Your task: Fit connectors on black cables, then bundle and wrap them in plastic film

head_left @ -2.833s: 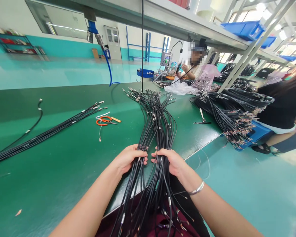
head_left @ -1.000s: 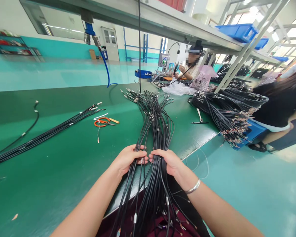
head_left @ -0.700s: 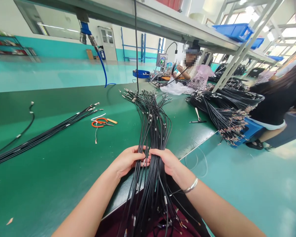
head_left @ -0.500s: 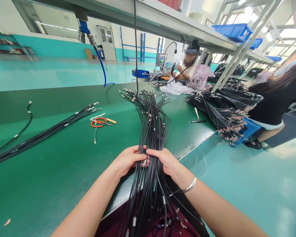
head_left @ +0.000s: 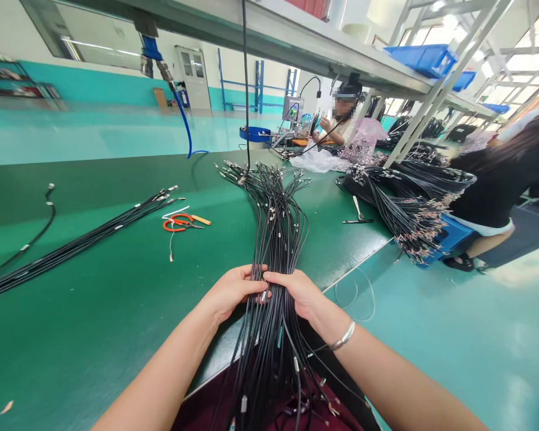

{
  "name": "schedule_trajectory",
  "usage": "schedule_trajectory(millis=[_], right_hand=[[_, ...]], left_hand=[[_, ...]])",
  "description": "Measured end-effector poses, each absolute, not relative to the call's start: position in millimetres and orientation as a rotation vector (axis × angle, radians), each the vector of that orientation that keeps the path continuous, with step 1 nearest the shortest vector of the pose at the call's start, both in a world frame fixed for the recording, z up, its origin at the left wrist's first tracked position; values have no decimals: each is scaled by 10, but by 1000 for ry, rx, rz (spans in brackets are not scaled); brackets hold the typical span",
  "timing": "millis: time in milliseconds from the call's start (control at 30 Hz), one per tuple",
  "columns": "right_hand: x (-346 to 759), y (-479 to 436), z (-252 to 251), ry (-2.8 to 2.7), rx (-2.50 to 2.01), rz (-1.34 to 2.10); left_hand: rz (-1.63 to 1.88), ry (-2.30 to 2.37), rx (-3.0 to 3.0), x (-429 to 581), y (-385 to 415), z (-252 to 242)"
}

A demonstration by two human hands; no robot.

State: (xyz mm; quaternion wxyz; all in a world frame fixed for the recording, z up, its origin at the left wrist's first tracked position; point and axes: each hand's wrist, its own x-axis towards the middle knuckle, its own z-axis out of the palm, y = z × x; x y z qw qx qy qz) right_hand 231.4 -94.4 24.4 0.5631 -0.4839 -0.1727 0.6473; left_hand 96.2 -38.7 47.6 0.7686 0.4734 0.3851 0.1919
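A thick bundle of thin black cables (head_left: 281, 239) runs from the green table down over its near edge onto my lap. Small white labels dot the cables, and metal ends fan out at the far tip. My left hand (head_left: 240, 290) is closed round several cables on the bundle's left side, thumb on top and fingers beneath. From the right, my right hand (head_left: 299, 290) grips the main bundle, its thumb lying across the top near the left thumb. Most of the right fingers are hidden under the cables.
Left of the bundle lie orange-handled pliers (head_left: 179, 222) and a sheaf of black cables (head_left: 85, 242). A large coiled cable pile (head_left: 395, 197) hangs over the table's right edge, by a black tool (head_left: 358, 221). A co-worker (head_left: 341, 114) sits beyond; another person (head_left: 498, 179) is at right.
Both hands keep their grip on the cables with hardly any movement. The whole view has shifted very slightly.
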Motion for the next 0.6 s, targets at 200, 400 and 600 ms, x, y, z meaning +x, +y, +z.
schedule_trajectory(millis=[200,400,600], right_hand=[[2271,-918,249,-444,-1195,1488],[2297,-954,224,-441,-1055,1547],[2375,-990,246,-279,-1090,1571]], left_hand=[[393,819,1038,927,-348,489],[333,730,1026,854,-337,530],[358,788,1016,838,-348,587]])
